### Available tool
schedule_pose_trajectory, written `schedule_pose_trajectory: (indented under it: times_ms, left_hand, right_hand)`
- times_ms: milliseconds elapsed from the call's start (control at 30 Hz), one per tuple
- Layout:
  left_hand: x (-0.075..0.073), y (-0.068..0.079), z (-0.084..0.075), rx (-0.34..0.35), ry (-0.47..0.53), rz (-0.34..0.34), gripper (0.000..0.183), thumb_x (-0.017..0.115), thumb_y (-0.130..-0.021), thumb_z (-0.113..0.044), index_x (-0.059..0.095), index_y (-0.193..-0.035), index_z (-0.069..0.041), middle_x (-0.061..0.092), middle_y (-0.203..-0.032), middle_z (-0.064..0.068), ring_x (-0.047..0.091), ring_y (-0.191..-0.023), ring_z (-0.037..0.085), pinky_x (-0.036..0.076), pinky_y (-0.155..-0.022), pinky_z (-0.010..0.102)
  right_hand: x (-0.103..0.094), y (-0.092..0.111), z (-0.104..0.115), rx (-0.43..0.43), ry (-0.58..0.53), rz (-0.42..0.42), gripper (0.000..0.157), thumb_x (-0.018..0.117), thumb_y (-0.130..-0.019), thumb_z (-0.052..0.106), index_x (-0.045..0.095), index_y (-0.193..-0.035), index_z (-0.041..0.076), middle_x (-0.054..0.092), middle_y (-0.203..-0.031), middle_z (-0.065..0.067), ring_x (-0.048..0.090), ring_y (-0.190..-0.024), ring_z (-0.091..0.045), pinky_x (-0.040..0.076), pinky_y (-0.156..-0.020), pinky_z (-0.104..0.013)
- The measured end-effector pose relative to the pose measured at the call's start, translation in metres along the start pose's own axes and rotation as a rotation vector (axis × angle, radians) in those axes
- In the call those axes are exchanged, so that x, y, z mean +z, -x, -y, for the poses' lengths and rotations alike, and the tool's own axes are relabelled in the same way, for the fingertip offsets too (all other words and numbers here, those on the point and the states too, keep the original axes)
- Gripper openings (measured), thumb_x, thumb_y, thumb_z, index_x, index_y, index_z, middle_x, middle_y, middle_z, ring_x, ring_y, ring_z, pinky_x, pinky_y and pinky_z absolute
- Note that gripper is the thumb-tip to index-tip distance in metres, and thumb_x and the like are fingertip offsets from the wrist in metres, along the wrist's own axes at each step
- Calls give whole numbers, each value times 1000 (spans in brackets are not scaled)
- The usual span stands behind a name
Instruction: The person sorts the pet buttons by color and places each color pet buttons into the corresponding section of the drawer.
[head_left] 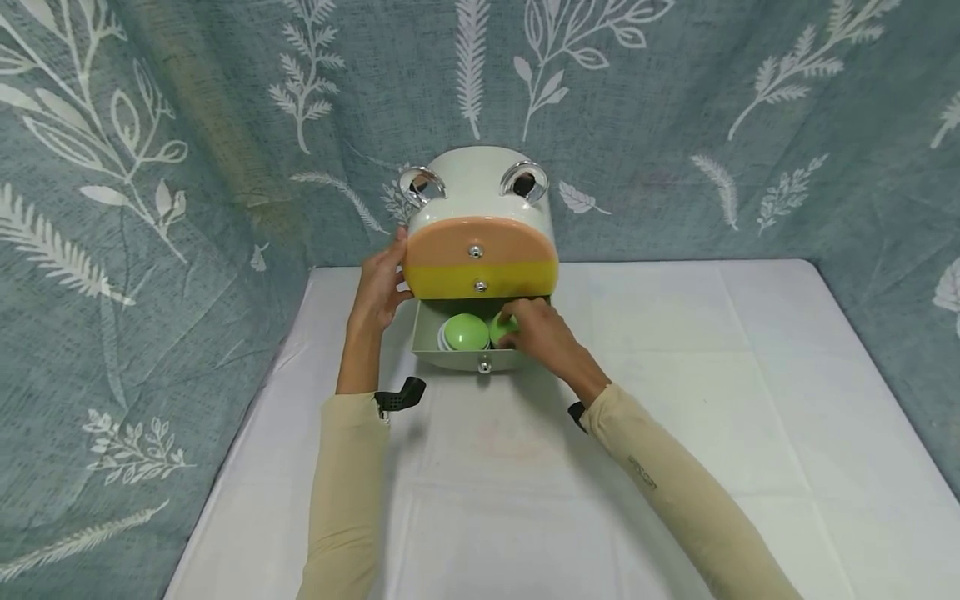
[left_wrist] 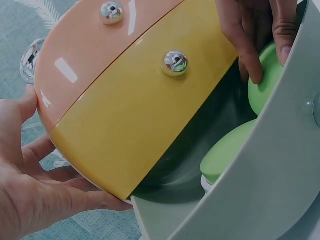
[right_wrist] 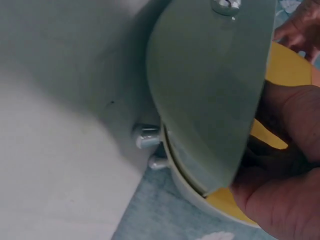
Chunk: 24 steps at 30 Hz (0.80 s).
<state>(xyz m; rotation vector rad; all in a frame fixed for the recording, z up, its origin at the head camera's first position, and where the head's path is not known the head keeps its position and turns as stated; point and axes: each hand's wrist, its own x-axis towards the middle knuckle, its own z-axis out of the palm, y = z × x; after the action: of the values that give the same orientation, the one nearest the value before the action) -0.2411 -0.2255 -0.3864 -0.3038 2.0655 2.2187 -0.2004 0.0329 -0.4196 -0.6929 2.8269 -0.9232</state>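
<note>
A white animal-faced drawer box stands at the back of the table, its lowest pale green drawer pulled out. Two round containers lie inside: one green-topped with a white base, the other a green one to its right. My right hand reaches into the drawer and pinches the right green container between thumb and fingers. The drawer front hides that container in the right wrist view. Against the box's left side rests my left hand, fingers spread along the edge of the peach and yellow drawers.
Above the open drawer, the peach drawer and yellow drawer are closed, each with a silver knob. Two silver ring eyes stick out on top. A white cloth covers the table; a patterned blue-green curtain hangs behind.
</note>
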Motion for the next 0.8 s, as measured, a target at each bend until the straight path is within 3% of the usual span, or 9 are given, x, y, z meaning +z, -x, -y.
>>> schedule_pose_trajectory:
  times_ms: [100, 200, 300, 433, 567, 667, 800]
  left_hand:
    - [0, -1, 0, 4, 8, 8, 77, 55, -101, -63, 44, -160, -16, 43, -163, 9, 50, -148, 31, 46, -116, 54]
    - [1, -1, -1, 9, 8, 5, 77, 54, -101, -64, 44, -160, -16, 42, -164, 8, 50, -147, 30, 48, -114, 51]
    - [2, -1, -1, 5, 2, 7, 77, 55, -100, -64, 46, -159, -16, 44, -163, 7, 52, -144, 29, 53, -105, 44]
    - [1, 0, -1, -10, 7, 8, 76, 56, -101, -63, 46, -159, -16, 45, -161, 6, 51, -145, 29, 52, -103, 42]
    - [-2, 0, -1, -3, 16, -7, 76, 55, -101, -62, 46, -159, -14, 44, -162, 8, 48, -149, 31, 46, -115, 52]
    - [-3, -1, 0, 2, 15, -4, 76, 56, -101, -63, 44, -160, -15, 43, -163, 8, 48, -149, 31, 44, -118, 56]
    - [-1, -1, 1, -3, 13, 5, 77, 56, -101, -63, 44, -160, -16, 43, -161, 8, 49, -148, 31, 44, -118, 55]
  right_hand:
    - [3, 2, -2, 18, -41, -23, 31, 85, -89, 13, 77, -116, 3, 77, -121, -12, 71, -115, -28, 58, -97, -43]
    - [4, 6, -1, -9, -43, -99, 29, 82, -92, 13, 77, -118, 3, 76, -121, -12, 70, -116, -29, 58, -96, -44]
    - [8, 18, 1, -47, -33, -300, 20, 80, -93, 12, 78, -111, 3, 75, -114, -13, 72, -107, -30, 59, -89, -45]
    - [29, 42, 10, -103, -81, -564, 8, 79, -91, 10, 79, -93, 2, 77, -85, -10, 73, -74, -23, 59, -66, -36]
    - [60, 58, 24, -146, -93, -563, 8, 83, -87, 12, 81, -89, 5, 79, -76, -6, 72, -62, -14, 57, -57, -28]
    - [80, 60, 31, -129, -16, -540, 10, 87, -85, 14, 82, -90, 6, 80, -84, -5, 76, -72, -15, 60, -63, -29]
    - [97, 57, 35, -94, 86, -581, 13, 90, -82, 14, 81, -89, 7, 77, -90, -5, 77, -80, -19, 61, -66, -35]
